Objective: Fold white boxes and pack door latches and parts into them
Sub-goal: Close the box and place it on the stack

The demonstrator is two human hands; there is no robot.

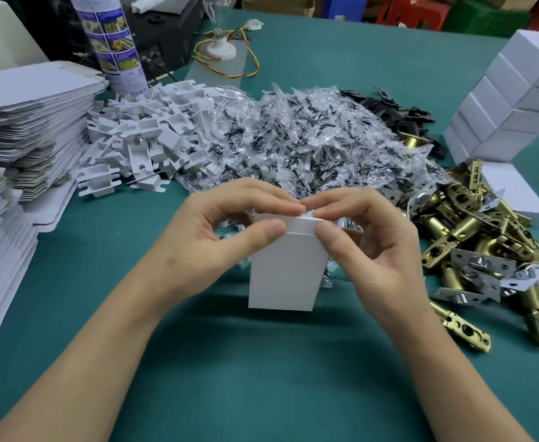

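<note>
The white box [285, 266] stands mid-table, near the front edge; left hand [217, 237] and right hand [370, 237] both pinch its top flap. Uneven thumb pressure could crease or mis-tuck it.

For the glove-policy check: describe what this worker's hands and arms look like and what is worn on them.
Nothing is worn. The left hand and right hand are bare: no gloves, rings or finger cots, nails trimmed short. The left forearm and right forearm are bare too, with no sleeve, watch or wristband in view.
</note>
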